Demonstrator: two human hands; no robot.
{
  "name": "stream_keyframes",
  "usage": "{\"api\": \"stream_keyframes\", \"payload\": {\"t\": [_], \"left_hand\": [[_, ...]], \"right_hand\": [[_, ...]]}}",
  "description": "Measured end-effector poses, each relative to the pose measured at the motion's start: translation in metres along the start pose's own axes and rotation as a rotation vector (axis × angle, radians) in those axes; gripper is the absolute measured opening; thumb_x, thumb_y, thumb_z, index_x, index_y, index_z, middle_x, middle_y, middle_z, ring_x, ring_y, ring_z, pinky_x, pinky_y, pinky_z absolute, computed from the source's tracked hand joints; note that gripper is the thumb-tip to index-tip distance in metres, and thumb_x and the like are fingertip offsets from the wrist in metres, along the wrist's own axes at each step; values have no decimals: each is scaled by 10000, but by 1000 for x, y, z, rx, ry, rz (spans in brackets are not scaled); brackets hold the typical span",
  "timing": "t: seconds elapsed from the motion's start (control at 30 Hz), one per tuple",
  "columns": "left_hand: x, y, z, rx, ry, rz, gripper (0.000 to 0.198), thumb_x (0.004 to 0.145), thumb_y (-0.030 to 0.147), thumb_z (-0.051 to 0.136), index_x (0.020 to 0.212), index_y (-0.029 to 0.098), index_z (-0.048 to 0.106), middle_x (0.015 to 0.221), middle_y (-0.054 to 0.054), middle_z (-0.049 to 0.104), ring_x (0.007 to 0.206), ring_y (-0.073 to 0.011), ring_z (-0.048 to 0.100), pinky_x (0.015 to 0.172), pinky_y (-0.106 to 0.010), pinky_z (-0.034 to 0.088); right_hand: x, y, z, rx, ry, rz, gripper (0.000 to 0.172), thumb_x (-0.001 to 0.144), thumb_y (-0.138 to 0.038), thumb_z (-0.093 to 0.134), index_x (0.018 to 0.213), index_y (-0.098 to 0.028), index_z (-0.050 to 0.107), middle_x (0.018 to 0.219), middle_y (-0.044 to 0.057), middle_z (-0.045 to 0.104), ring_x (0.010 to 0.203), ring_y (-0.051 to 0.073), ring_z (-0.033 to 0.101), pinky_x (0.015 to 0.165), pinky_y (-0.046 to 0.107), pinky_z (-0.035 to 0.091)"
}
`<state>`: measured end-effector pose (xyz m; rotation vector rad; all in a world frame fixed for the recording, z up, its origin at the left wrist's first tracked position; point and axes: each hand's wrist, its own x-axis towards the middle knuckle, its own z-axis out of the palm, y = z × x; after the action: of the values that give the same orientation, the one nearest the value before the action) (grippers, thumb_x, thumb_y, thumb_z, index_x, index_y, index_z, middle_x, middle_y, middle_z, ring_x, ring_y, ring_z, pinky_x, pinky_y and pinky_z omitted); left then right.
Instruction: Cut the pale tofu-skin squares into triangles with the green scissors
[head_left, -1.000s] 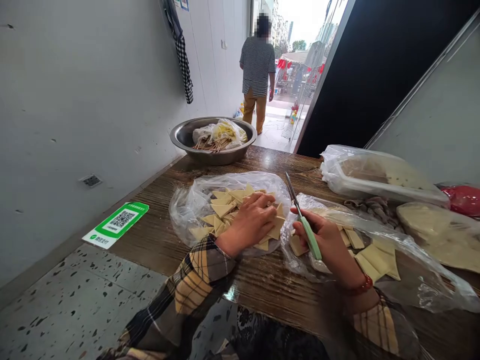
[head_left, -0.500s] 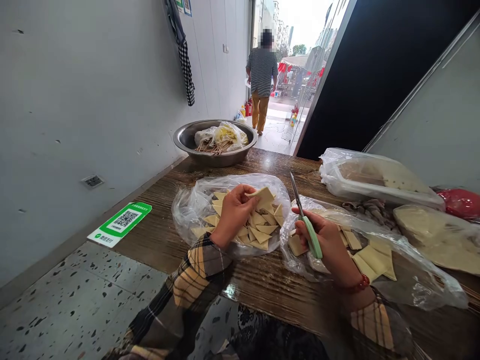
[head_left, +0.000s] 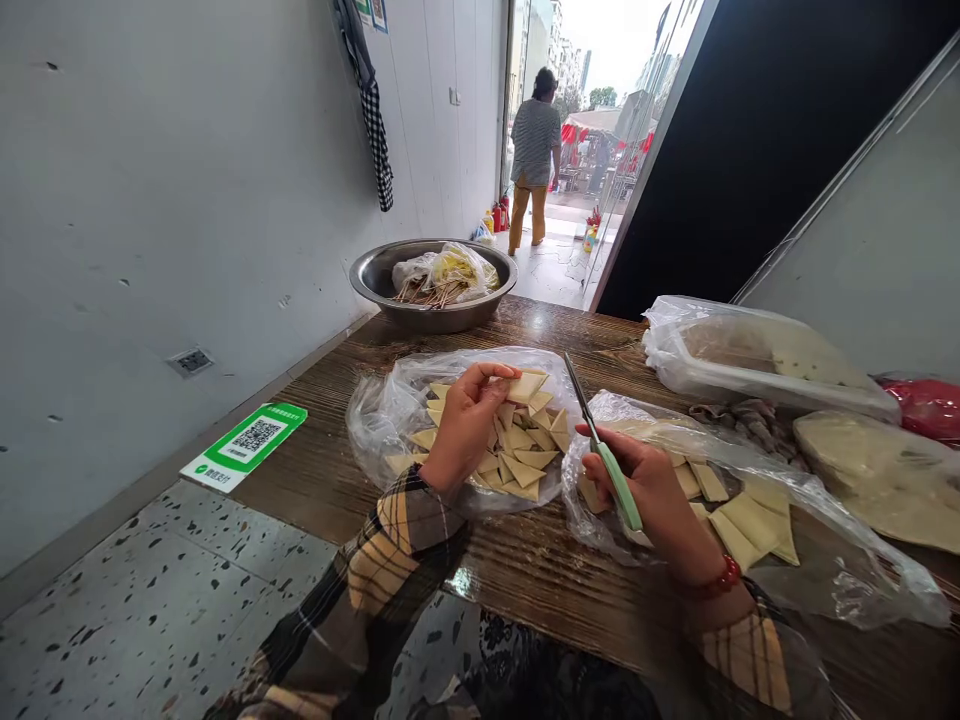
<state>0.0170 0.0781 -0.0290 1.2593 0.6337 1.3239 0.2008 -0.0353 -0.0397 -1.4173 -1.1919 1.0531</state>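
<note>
Between thumb and fingers, my left hand (head_left: 474,418) pinches a pale, flat sheet of what looks like tofu skin (head_left: 525,386). Below it a clear plastic bag (head_left: 382,410) lies spread out, holding a heap of cut triangular pieces (head_left: 517,468). My right hand (head_left: 637,475) is wrapped round the green handles of a pair of scissors (head_left: 616,485), whose blades point up and away, apart from the sheet. Under that hand is a second clear bag (head_left: 847,520) with larger pale sheets (head_left: 750,525) in it.
A metal basin (head_left: 435,315) with skewers and bagged food stands at the table's far end. To the right are a wrapped white tray (head_left: 772,370), a grey cloth (head_left: 750,420) and a red bag (head_left: 926,408). A QR-code card (head_left: 246,445) lies left. A person (head_left: 534,160) walks near the doorway.
The sheet in my left hand has tilted flatter and lower. The scissors have swung a little left, their blades closer together. The person has moved farther toward the doorway.
</note>
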Motion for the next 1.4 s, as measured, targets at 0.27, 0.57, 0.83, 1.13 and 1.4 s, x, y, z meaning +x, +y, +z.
{"api": "stream_keyframes", "payload": {"t": [0.27,0.57,0.83,1.13,1.4], "left_hand": [[1,-4,0,4,46,-27,578,688,193,733,1228,207,526,1230,-71,592,948,-136,637,825,-259,510],[4,-5,-1,-128,51,-131,369,625,232,817,942,143,651,923,-33,708,820,-129,649,786,-255,509],[2,1,0,-225,80,-228,309,583,229,839,813,123,660,757,-7,685,659,-109,616,664,-240,499],[4,4,-2,-248,72,-175,274,604,226,841,782,127,657,701,29,639,541,-35,526,526,-158,431],[4,3,-1,-383,29,-262,330,603,191,851,853,118,649,913,-28,693,775,-109,669,704,-210,559]], "right_hand": [[-2,-2,-1,-162,14,-36,639,772,-504,682,1257,-90,640,602,-33,515,461,101,439,442,245,400],[-3,-1,-5,-356,-2,-91,580,772,-442,675,1237,-93,668,678,15,594,555,130,486,509,256,429],[-4,-1,-8,-395,-34,-119,565,769,-437,702,1247,-139,660,837,58,687,724,190,608,621,283,493],[-6,-5,-7,-379,-56,-163,569,800,-449,669,1288,-161,621,879,68,704,762,207,633,674,308,517],[-5,-5,-6,-455,-113,-89,615,786,-454,661,1303,-128,603,940,88,700,788,212,623,691,321,516]]}}
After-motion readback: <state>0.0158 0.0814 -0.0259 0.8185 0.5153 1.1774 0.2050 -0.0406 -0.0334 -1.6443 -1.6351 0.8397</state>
